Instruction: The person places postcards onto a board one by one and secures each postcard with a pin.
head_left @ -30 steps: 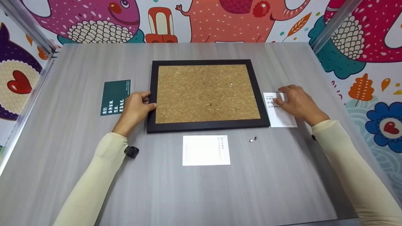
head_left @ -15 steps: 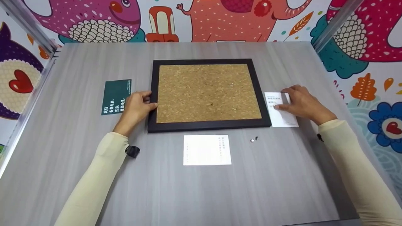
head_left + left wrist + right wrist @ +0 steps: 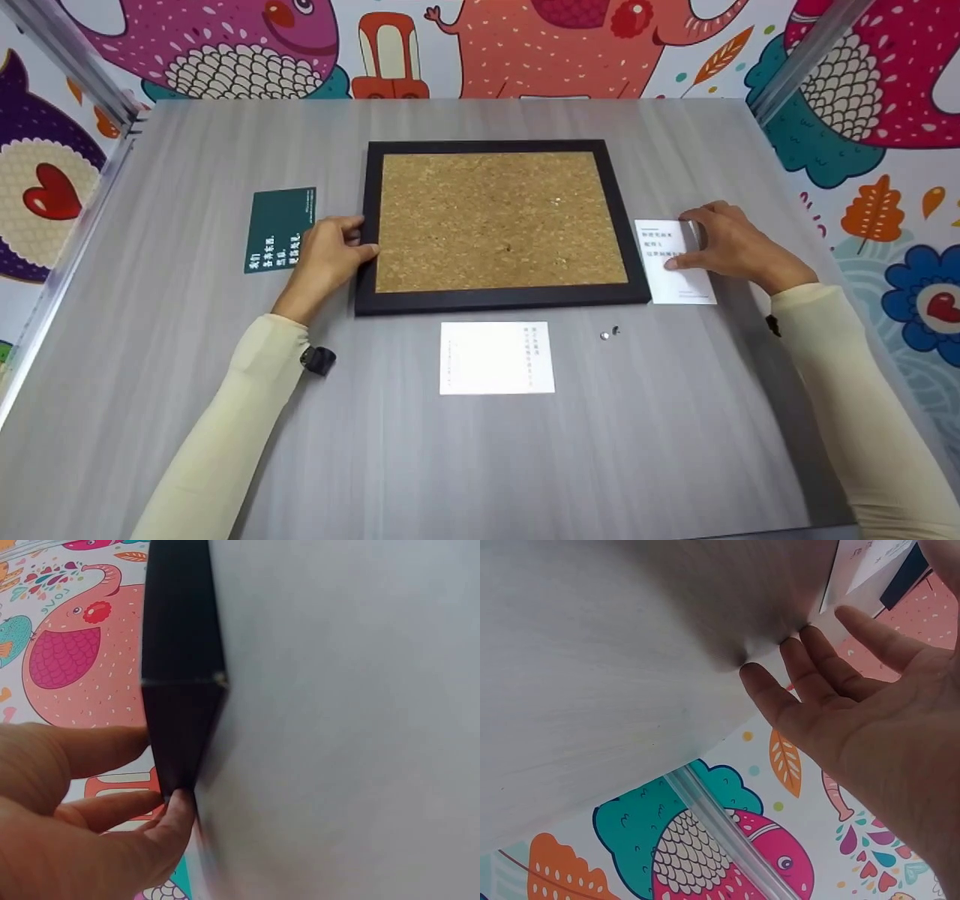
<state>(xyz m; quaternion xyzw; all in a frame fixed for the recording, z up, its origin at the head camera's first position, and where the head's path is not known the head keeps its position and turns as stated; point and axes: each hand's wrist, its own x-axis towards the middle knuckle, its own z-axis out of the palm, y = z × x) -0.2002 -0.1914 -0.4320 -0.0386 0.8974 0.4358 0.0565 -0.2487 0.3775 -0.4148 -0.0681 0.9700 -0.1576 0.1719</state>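
A cork board (image 3: 499, 221) in a black frame (image 3: 184, 690) lies flat in the middle of the grey table (image 3: 480, 465). My left hand (image 3: 358, 238) holds the frame's left edge, with the thumb on top and curled fingers against its outer side. A white printed card (image 3: 679, 281) lies just right of the board. My right hand (image 3: 681, 238) rests on it, thumb flat on the print and fingers (image 3: 817, 652) fairly straight at its right edge. In the right wrist view the card (image 3: 866, 566) shows beyond the fingertips.
A dark green card (image 3: 277, 225) lies left of the board, partly under my left hand. Another white card (image 3: 495, 358) lies in front of the board, with two small metal pushpins (image 3: 610, 333) to its right. One pin (image 3: 558, 199) sits in the cork. Aluminium posts stand at the back corners.
My right hand has slid to the right across the white card, uncovering more of its print. The left hand, the board and the cards have stayed put.
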